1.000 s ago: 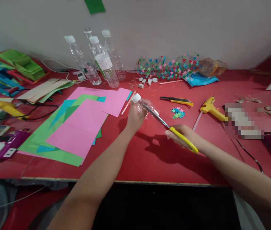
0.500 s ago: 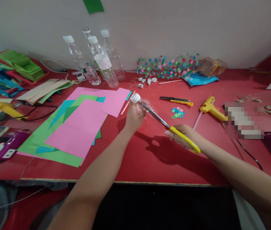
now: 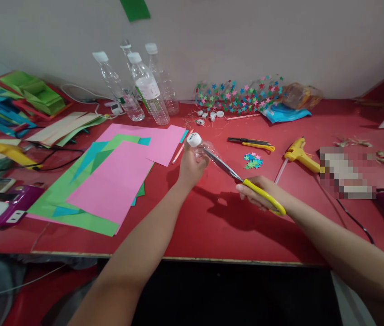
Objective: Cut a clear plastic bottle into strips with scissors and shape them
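Observation:
My left hand (image 3: pixel 193 166) is closed around a clear plastic bottle top (image 3: pixel 208 148) with a white cap (image 3: pixel 194 139), held above the red table. The cap faces up and toward me, with dark marks on it. In my right hand (image 3: pixel 258 192) are scissors (image 3: pixel 263 195) with yellow handles. Their blades reach up and left to the bottle piece, just beside the cap; whether they bite into the plastic I cannot tell. Past my hands lie a yellow box cutter (image 3: pixel 251 144) and a small heap of coloured paper stars (image 3: pixel 253 160).
Pink, green and blue paper sheets (image 3: pixel 110 181) lie on the left. Several plastic bottles (image 3: pixel 149 90) stand by the wall. A star-covered clear bottle (image 3: pixel 239 96) lies behind. A yellow glue gun (image 3: pixel 299 151) with its cord is on the right. The red table's (image 3: pixel 192 240) front edge is near me.
The white cap has tilted slightly, so more of its top shows. The scissors stay at the bottle piece with almost the same pose. The whole view has shifted a little.

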A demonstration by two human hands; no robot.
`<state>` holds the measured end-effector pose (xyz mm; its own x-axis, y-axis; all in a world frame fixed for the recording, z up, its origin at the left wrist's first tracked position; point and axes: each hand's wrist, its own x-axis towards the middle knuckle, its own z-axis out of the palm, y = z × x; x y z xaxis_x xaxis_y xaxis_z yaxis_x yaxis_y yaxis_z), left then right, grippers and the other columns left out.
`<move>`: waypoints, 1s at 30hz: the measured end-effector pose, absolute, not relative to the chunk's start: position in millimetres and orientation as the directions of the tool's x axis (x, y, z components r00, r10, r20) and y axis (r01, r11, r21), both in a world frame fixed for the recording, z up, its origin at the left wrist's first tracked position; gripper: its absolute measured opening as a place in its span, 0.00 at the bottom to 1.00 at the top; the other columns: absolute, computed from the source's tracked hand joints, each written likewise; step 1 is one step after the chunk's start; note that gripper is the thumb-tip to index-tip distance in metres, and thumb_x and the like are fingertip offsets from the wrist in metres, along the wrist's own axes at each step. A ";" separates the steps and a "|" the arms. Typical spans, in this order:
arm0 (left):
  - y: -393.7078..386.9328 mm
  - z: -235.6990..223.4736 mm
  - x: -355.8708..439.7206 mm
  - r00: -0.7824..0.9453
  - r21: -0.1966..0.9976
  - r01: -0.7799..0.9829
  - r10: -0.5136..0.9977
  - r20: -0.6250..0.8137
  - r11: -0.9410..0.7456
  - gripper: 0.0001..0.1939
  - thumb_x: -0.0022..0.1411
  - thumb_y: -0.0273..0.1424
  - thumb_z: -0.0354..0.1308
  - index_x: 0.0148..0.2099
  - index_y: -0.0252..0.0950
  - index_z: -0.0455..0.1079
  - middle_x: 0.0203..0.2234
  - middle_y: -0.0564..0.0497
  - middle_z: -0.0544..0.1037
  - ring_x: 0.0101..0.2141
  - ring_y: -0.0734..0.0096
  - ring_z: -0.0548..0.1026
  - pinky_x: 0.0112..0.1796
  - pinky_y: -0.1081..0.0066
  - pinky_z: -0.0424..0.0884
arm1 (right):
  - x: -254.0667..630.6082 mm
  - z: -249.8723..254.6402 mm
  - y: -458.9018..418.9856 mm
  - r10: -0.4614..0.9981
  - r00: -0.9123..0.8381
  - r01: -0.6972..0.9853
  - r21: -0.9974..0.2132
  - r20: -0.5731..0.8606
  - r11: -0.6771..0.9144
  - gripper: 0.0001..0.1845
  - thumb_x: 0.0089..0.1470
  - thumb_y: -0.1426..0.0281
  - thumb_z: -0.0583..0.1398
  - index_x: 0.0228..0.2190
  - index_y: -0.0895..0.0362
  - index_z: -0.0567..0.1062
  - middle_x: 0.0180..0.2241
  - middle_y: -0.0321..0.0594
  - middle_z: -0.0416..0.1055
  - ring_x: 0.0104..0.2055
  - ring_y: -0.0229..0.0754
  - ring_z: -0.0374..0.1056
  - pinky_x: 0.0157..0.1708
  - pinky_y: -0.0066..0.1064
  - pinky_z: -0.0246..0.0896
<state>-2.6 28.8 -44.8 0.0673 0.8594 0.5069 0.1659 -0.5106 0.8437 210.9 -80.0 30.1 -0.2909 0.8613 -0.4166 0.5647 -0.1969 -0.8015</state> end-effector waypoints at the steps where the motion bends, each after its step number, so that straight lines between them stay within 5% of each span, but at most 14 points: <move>1: 28.4 -44.4 -2.6 0.070 0.847 0.158 0.861 0.503 -0.508 0.19 0.57 0.28 0.60 0.49 0.42 0.59 0.41 0.49 0.74 0.41 0.67 0.75 0.46 0.61 0.72 | 211.0 29.9 -79.8 0.861 -0.290 0.567 -0.800 -0.417 -0.196 0.30 0.49 0.41 0.58 0.23 0.57 0.68 0.14 0.27 0.56 0.12 0.31 0.54 0.14 0.24 0.51; 14: 28.4 -45.2 -1.6 0.053 0.841 0.184 0.860 0.508 -0.509 0.20 0.56 0.26 0.60 0.49 0.41 0.58 0.41 0.48 0.74 0.42 0.66 0.76 0.48 0.59 0.72 | 211.9 14.9 -82.4 0.918 -0.240 0.660 -0.746 -0.317 -0.085 0.27 0.53 0.45 0.58 0.21 0.56 0.66 0.12 0.30 0.59 0.13 0.34 0.59 0.15 0.26 0.51; 30: 30.8 -49.9 -2.4 0.025 0.823 0.231 0.849 0.528 -0.518 0.18 0.58 0.30 0.60 0.49 0.42 0.58 0.39 0.49 0.73 0.40 0.66 0.75 0.46 0.60 0.72 | 209.6 16.1 -80.7 0.887 -0.218 0.638 -0.747 -0.407 -0.186 0.28 0.51 0.43 0.59 0.22 0.55 0.64 0.11 0.25 0.53 0.09 0.31 0.53 0.10 0.24 0.47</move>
